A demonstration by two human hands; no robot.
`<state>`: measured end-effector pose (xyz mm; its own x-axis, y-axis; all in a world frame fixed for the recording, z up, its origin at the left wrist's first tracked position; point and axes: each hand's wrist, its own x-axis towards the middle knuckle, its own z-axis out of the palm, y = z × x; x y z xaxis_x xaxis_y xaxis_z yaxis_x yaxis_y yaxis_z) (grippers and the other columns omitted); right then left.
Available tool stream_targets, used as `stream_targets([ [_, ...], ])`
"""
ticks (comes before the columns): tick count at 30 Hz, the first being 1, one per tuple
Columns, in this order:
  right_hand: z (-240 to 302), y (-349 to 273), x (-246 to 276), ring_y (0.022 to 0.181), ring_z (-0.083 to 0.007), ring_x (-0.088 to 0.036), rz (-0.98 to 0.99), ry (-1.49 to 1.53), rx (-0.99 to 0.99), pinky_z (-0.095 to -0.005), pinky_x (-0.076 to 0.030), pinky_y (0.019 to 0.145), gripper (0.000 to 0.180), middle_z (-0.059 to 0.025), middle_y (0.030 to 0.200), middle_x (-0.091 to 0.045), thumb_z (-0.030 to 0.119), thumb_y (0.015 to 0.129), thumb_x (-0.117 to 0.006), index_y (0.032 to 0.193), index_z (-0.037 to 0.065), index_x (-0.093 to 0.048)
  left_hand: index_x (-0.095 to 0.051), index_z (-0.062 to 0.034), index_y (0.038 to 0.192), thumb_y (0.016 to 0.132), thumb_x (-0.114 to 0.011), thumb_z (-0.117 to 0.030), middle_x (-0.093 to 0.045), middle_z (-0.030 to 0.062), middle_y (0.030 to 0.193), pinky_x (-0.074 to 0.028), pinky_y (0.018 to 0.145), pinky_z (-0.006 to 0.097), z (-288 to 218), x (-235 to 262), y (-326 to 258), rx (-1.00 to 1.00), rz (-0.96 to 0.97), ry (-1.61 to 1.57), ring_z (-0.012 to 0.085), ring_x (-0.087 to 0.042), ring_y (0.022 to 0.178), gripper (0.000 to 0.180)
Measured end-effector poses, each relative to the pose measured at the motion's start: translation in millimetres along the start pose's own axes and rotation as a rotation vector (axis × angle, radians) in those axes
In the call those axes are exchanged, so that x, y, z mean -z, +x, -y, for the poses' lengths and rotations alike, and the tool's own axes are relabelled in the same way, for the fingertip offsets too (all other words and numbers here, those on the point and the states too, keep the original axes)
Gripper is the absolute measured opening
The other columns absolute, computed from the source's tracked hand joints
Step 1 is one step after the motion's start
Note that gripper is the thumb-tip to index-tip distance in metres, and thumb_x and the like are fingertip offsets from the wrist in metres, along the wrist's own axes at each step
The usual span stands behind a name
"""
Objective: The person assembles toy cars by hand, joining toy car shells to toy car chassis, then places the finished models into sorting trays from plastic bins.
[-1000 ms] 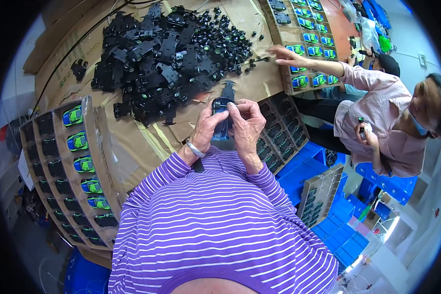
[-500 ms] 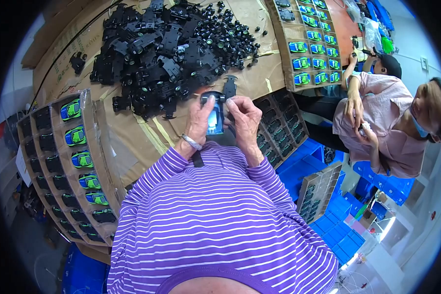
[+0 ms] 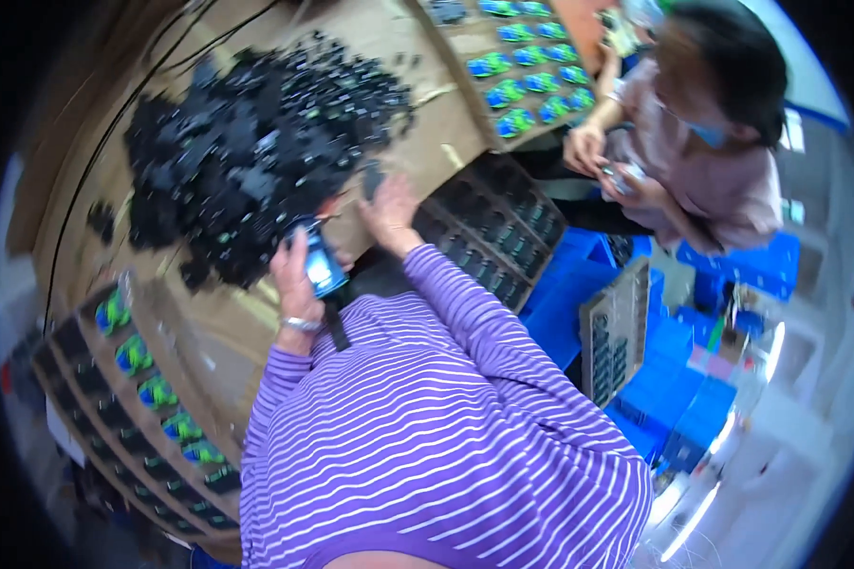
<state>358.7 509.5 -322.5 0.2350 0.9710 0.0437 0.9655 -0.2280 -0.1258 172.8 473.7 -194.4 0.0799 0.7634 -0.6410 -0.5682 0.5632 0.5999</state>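
Observation:
My left hand (image 3: pixel 294 275) is closed around a toy car (image 3: pixel 322 264) with a shiny blue surface facing up and black parts at its far end. My right hand (image 3: pixel 392 211) is stretched out flat over the table, fingers extended and somewhat blurred. At its fingertips lies a flat black car chassis (image 3: pixel 373 176); whether the fingers touch it is unclear. Just beyond both hands spreads a big heap of black chassis and wheel parts (image 3: pixel 242 156).
Divided boxes hold green-and-blue toy cars: a left box (image 3: pixel 166 422) and a far right box (image 3: pixel 503 128). A tray of dark parts (image 3: pixel 489 223) stands right of my right hand, near blue crates (image 3: pixel 669 379). A co-worker (image 3: pixel 697 142) sits at the right, handling something small.
My right hand has left the toy car and reached forward to the black chassis. My left hand still holds the car. The whole view has shifted and turned, and the co-worker's head is lowered.

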Motion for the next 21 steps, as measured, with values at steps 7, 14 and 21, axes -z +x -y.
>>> stream_targets([
  [7, -2, 2, 34, 0.111, -0.0411, -0.052, 0.187, 0.295, -0.140, -0.0492, -0.049, 0.090, 0.067, -0.0230, 0.115, -0.052, 0.028, 0.070, -0.081, 0.120, -0.004, -0.048, -0.055, -0.0045, 0.115, 0.101, -0.056, -0.037, -0.069, 0.0152, 0.084, -0.062, 0.056, 0.038, -5, -8, 0, -0.029, 0.026, 0.059, 0.0264, -0.070, 0.061, 0.036],
  [14, -14, -1, 28, 0.111, -0.0393, -0.048, 0.167, 0.291, -0.099, -0.0479, -0.046, 0.093, 0.065, -0.0233, 0.115, -0.049, 0.028, 0.069, -0.081, 0.117, -0.004, -0.050, -0.054, -0.0046, 0.112, 0.100, -0.056, -0.035, -0.069, 0.0154, 0.084, -0.061, 0.054, 0.037, -10, -16, 2, -0.041, 0.035, 0.091, 0.0262, -0.070, 0.062, 0.033],
  [21, -9, -14, 81, 0.100, -0.0365, -0.063, 0.048, 0.476, -0.048, -0.0445, -0.052, 0.087, 0.068, -0.0194, 0.114, -0.065, 0.033, 0.072, -0.083, 0.125, 0.001, -0.057, -0.055, -0.0054, 0.105, 0.098, -0.061, -0.032, -0.066, 0.0109, 0.077, -0.061, 0.054, 0.038, 4, -9, 5, -0.023, -0.051, -0.016, 0.0250, -0.070, 0.061, 0.028],
])
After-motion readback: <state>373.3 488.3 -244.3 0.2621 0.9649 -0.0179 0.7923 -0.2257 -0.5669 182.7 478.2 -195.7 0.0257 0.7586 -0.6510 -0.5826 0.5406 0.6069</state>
